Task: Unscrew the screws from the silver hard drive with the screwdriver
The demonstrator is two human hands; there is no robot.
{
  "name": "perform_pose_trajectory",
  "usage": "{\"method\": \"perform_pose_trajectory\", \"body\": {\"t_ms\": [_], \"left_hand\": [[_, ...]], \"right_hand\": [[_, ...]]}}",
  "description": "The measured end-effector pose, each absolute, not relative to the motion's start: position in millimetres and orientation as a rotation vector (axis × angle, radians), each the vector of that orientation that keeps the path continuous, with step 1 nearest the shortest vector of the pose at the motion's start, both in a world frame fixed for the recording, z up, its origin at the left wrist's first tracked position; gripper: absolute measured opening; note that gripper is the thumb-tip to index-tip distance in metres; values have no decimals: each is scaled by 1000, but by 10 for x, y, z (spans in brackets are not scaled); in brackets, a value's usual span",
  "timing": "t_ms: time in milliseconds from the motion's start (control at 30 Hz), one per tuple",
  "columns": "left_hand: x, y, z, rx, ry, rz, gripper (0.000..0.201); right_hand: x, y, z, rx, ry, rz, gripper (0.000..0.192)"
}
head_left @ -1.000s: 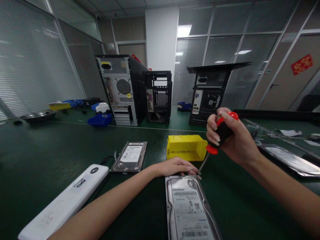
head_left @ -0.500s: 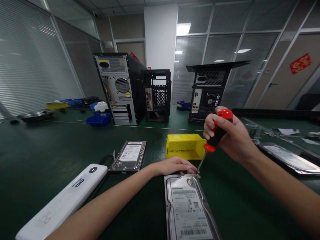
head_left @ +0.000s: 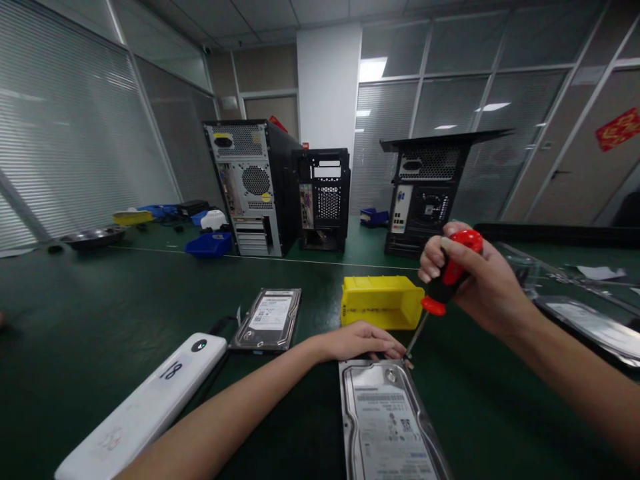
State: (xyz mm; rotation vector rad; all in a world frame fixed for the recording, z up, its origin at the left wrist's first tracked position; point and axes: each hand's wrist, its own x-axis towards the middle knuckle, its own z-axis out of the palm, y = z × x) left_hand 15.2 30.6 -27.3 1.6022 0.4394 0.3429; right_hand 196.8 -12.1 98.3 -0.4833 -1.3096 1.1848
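Observation:
A silver hard drive with a printed label lies flat in front of me, its near end cut off by the frame. My left hand is closed at the far edge of this drive, fingertips near its far right corner and partly hidden. My right hand grips a red and black screwdriver by the handle. The tilted shaft runs down to the left hand's fingertips at that corner. Whether the tip sits in a screw cannot be made out.
Just beyond the hands stands a yellow bin. To the left are another hard drive and a white power bank marked 18. Computer cases line the back, with a blue bin nearby. Another drive lies right.
The whole view has shifted slightly, so everything appears a little lower and further right. Both hands, the screwdriver and the drive keep nearly the same positions relative to each other.

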Motion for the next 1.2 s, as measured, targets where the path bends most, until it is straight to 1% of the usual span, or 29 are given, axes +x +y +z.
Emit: {"method": "perform_pose_trajectory", "body": {"t_ms": [67,100,167,233,433,600,700,733,800,900,1033,1067,1133,1167,1200], "left_hand": [[152,304,-268,1596,426,343,36],[151,300,-261,1597,421,344,36],[149,289,-241,1600,420,349,36],[147,277,-221,1604,432,352,36],[147,287,-210,1632,426,328,33],[138,318,-232,1636,432,315,32],[142,309,-230,1635,441,321,31],[145,302,-228,1628,443,323,31],[151,288,-224,1615,438,333,32],[154,276,-221,1619,423,353,33],[154,282,-223,1616,417,345,34],[154,287,-226,1617,418,343,34],[153,298,-235,1622,424,338,34],[153,304,-242,1622,425,335,34],[152,310,-249,1621,421,331,34]], "right_hand": [[1964,-128,996,-465,-1323,1185,6],[1965,-133,1005,-470,-1328,1186,10],[1972,-142,1018,-490,-1342,1193,26],[1982,-145,1019,-521,-1348,1197,31],[1982,-129,989,-532,-1340,1180,11],[1955,-145,1001,-481,-1352,1203,15],[1949,-154,1002,-478,-1337,1186,27],[1949,-156,1000,-487,-1334,1189,27],[1949,-161,998,-517,-1317,1202,22],[1953,-165,995,-531,-1314,1193,9],[1959,-146,981,-483,-1384,1131,22],[1960,-138,977,-471,-1388,1126,22],[1960,-127,976,-466,-1375,1150,14],[1959,-126,980,-465,-1365,1172,13],[1958,-128,985,-464,-1356,1198,20]]}}
